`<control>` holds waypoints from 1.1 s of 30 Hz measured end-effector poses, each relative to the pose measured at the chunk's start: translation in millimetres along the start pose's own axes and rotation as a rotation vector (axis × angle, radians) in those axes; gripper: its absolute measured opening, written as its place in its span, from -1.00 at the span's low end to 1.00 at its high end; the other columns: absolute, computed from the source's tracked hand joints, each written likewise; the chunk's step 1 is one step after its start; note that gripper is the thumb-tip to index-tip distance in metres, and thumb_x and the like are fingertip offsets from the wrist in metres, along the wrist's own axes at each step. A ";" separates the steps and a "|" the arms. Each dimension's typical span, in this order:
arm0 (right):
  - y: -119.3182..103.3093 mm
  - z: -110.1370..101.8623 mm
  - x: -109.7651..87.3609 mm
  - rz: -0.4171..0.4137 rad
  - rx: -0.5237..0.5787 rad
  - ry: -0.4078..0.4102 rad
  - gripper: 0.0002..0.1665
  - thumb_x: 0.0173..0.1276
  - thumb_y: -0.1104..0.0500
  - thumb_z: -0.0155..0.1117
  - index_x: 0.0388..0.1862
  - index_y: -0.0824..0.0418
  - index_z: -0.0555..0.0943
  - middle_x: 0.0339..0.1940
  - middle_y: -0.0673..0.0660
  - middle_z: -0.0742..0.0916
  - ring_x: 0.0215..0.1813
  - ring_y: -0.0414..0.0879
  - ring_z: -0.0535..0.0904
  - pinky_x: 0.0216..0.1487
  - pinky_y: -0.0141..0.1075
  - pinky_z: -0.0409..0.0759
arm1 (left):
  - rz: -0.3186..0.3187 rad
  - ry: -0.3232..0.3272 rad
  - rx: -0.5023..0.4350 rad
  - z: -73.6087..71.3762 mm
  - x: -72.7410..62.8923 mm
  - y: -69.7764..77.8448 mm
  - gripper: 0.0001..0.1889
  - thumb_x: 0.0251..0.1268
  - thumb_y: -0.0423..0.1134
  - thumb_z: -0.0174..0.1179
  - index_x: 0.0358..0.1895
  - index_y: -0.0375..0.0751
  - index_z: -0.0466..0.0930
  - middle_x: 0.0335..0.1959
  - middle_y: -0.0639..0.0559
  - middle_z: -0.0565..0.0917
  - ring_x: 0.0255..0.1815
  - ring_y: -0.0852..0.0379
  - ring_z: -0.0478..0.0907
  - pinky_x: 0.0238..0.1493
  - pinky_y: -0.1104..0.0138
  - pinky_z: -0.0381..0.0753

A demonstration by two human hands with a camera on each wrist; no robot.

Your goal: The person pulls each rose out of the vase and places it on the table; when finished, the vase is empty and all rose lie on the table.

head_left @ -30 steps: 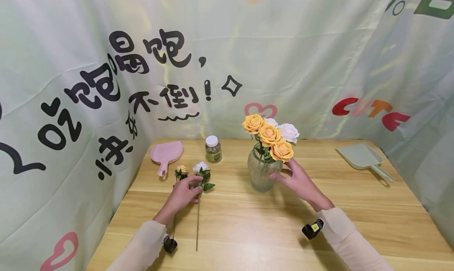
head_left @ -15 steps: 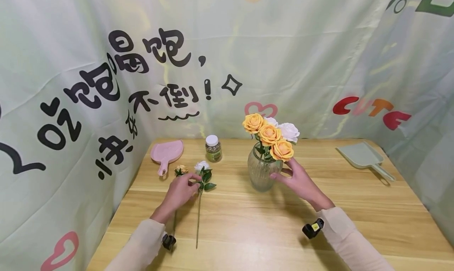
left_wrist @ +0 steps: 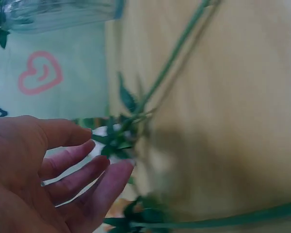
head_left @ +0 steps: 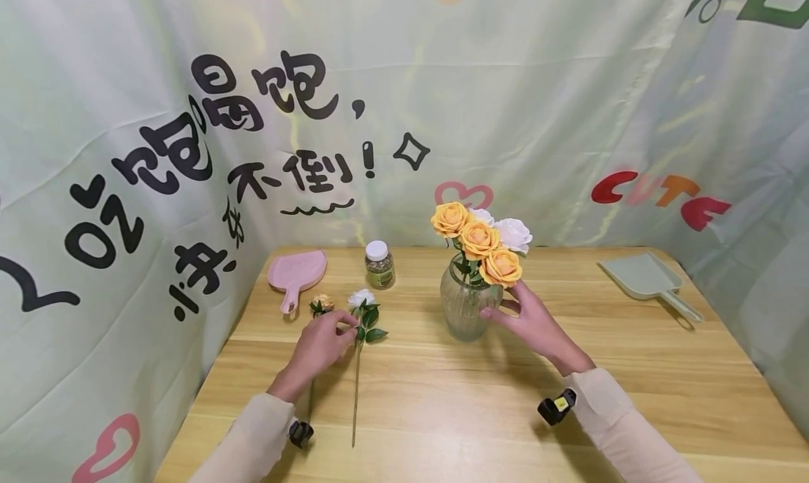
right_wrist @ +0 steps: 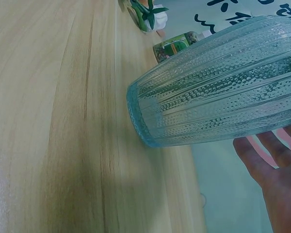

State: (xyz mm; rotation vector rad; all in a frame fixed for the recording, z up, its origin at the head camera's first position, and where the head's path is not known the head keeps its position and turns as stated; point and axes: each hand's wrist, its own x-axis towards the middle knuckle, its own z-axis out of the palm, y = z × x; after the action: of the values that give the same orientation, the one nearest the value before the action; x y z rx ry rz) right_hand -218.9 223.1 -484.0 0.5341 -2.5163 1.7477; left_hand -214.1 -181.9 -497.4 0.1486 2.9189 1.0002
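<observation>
My left hand [head_left: 321, 344] is at the white artificial rose [head_left: 362, 298], its fingertips right by the leaves below the bloom. In the left wrist view its fingers [left_wrist: 80, 179] are loosely bent and spread beside those leaves [left_wrist: 117, 143]. The rose's long stem runs toward me over the table. Partly behind the same hand lies an orange rose [head_left: 323, 303]. My right hand [head_left: 534, 323] holds the ribbed glass vase [head_left: 464, 311] from its right side, thumb in front, fingers behind. Orange roses [head_left: 480, 239] and white roses [head_left: 513, 235] stand in the vase.
A white-lidded jar [head_left: 380, 269] stands at the back, with a pink dustpan-shaped scoop [head_left: 298, 271] to its left. On the far right lies a grey-green dustpan [head_left: 645, 276]. Printed cloth [head_left: 543, 132] hangs behind the wooden table [head_left: 430, 420].
The left fingers have drawn back slightly to the left from the white rose's stem, and its bloom and leaves have shifted a little right. The right hand and vase have held still.
</observation>
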 end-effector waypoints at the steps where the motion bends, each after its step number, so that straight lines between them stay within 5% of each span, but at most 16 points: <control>1: -0.1 0.0 0.2 0.000 -0.001 -0.001 0.12 0.51 0.19 0.52 0.84 -0.04 0.07 0.80 0.18 0.28 0.74 0.28 0.24 0.60 0.19 0.48 | 0.010 0.022 0.029 -3.6 1.2 2.5 -0.82 0.51 -0.24 0.39 0.07 -0.10 0.80 -0.04 -0.07 0.86 -0.42 0.14 0.73 -0.44 0.30 0.64; 5: -0.7 -0.3 0.0 0.002 -0.002 0.001 0.13 0.50 0.20 0.52 0.85 -0.04 0.07 0.80 0.19 0.27 0.74 0.27 0.24 0.59 -0.13 0.55 | 0.081 0.100 0.094 -19.7 9.9 16.8 -0.83 0.53 -0.20 0.37 0.03 -0.12 0.81 0.05 -0.06 0.87 -0.16 0.04 0.81 -0.26 0.17 0.77; 10: -2.2 -1.2 -1.0 0.009 0.009 0.002 0.14 0.50 0.21 0.52 0.85 -0.03 0.04 0.81 0.19 0.24 0.75 0.29 0.22 0.45 -0.57 0.49 | 0.181 0.094 0.003 -31.8 27.3 44.4 -0.84 0.60 -0.17 0.32 0.07 -0.09 0.78 0.06 -0.03 0.86 0.04 -0.03 0.81 -0.02 0.05 0.82; 17: -3.4 -0.4 -0.6 0.010 0.000 -0.001 0.13 0.50 0.19 0.52 0.85 -0.01 0.06 0.81 0.20 0.26 0.75 0.30 0.23 0.62 0.14 0.48 | 0.434 -0.024 -0.289 -22.2 55.7 91.5 -0.79 0.63 -0.30 0.29 0.19 -0.13 0.75 0.27 -0.05 0.75 0.26 -0.07 0.71 0.24 0.02 0.81; 20: -3.8 0.6 0.3 0.012 0.001 -0.006 0.12 0.51 0.18 0.52 0.84 -0.01 0.07 0.81 0.19 0.27 0.74 0.29 0.23 0.62 0.24 0.45 | 0.528 -0.037 -0.371 -14.8 63.9 110.6 -0.75 0.63 -0.31 0.28 0.24 -0.18 0.73 0.38 -0.06 0.69 0.36 -0.05 0.65 0.31 0.04 0.79; 26: -4.8 1.3 0.8 0.012 0.015 -0.009 0.13 0.52 0.19 0.51 0.85 -0.04 0.04 0.81 0.19 0.25 0.74 0.29 0.23 0.62 0.27 0.45 | 0.696 -0.103 -0.451 -3.6 74.0 144.4 -0.64 0.61 -0.37 0.25 0.37 -0.28 0.65 0.51 -0.17 0.57 0.58 -0.11 0.48 0.51 0.04 0.66; 30: -3.5 1.3 -0.1 0.009 0.023 -0.004 0.14 0.52 0.22 0.50 0.85 -0.04 0.04 0.81 0.19 0.24 0.74 0.30 0.23 0.61 0.27 0.45 | 0.724 -0.117 -0.428 6.1 77.8 154.7 -0.62 0.63 -0.42 0.19 0.41 -0.37 0.60 0.49 -0.25 0.58 0.55 -0.17 0.51 0.53 0.13 0.64; 33: -2.3 0.5 -1.2 0.011 0.018 -0.002 0.13 0.53 0.20 0.49 0.85 -0.07 0.03 0.82 0.16 0.24 0.74 0.28 0.22 0.59 -0.14 0.56 | 0.724 -0.087 -0.377 11.8 79.5 160.4 -0.66 0.68 -0.42 0.11 0.37 -0.37 0.62 0.46 -0.25 0.60 0.51 -0.17 0.55 0.49 0.18 0.67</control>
State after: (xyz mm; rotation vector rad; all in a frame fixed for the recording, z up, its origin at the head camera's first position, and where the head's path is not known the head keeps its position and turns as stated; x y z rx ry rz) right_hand -217.0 222.2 -482.3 0.5240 -2.5127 1.7760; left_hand -280.3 -40.1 -409.7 1.2433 2.5450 1.5384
